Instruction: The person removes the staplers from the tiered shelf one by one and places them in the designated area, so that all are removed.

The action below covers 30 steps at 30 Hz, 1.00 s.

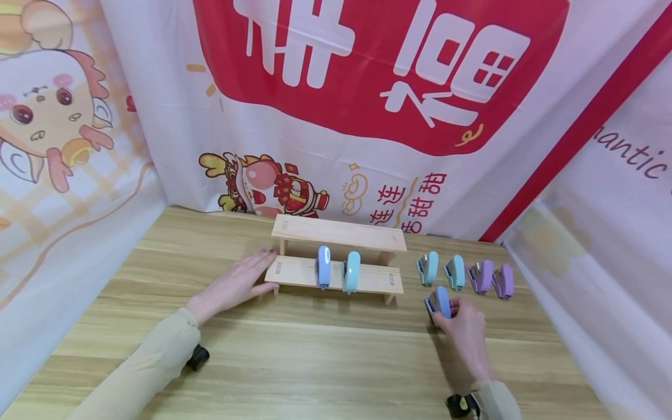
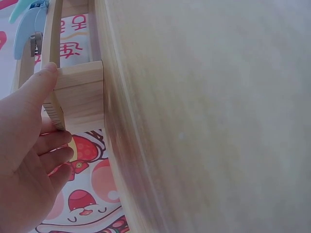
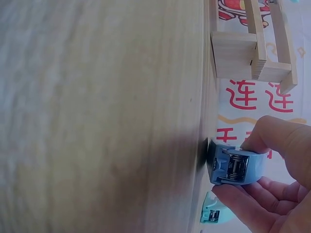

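A two-tier wooden shelf (image 1: 294, 271) stands near the back of the table, with a blue stapler (image 1: 324, 267) and a mint-green stapler (image 1: 351, 272) upright on its lower board. My left hand (image 1: 238, 284) holds the shelf's left end. In the left wrist view its thumb (image 2: 43, 82) lies at the front edge of the board, the other fingers past the end. To the right of the shelf, my right hand (image 1: 464, 326) pinches another blue stapler (image 1: 442, 300) between thumb and fingers. That stapler (image 3: 240, 165) is close to the tabletop in the right wrist view.
Behind my right hand two mint-green staplers (image 1: 429, 268) (image 1: 455, 272) and two purple staplers (image 1: 481, 276) (image 1: 504, 282) stand in a row on the wooden table (image 1: 325, 367). Printed cloth (image 1: 168, 116) hangs at the back and both sides.
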Motion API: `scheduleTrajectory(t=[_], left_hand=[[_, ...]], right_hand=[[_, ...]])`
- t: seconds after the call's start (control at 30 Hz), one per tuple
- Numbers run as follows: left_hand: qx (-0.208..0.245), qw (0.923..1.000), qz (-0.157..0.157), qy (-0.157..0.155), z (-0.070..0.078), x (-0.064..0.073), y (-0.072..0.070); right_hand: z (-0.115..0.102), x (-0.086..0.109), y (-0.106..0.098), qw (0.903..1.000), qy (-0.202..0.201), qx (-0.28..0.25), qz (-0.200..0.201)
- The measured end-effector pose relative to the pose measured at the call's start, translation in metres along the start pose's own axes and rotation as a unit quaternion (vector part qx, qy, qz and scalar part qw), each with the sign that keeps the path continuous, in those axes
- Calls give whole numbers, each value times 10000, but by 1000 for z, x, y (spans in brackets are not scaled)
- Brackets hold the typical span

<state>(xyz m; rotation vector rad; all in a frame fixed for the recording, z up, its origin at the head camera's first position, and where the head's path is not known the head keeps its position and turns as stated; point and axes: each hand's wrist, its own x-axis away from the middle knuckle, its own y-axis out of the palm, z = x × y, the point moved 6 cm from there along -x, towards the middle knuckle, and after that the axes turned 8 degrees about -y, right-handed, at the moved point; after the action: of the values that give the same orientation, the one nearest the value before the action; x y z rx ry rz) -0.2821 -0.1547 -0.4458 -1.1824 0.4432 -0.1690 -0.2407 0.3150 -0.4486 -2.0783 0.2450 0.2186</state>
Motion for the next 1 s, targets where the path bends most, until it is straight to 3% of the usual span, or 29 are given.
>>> scheduleTrajectory(t=[1.0], left_hand=[[-54,9998,-181,-88,-3,-1,3]], right_hand=[[1,2,5,9986,257,-48,-456]])
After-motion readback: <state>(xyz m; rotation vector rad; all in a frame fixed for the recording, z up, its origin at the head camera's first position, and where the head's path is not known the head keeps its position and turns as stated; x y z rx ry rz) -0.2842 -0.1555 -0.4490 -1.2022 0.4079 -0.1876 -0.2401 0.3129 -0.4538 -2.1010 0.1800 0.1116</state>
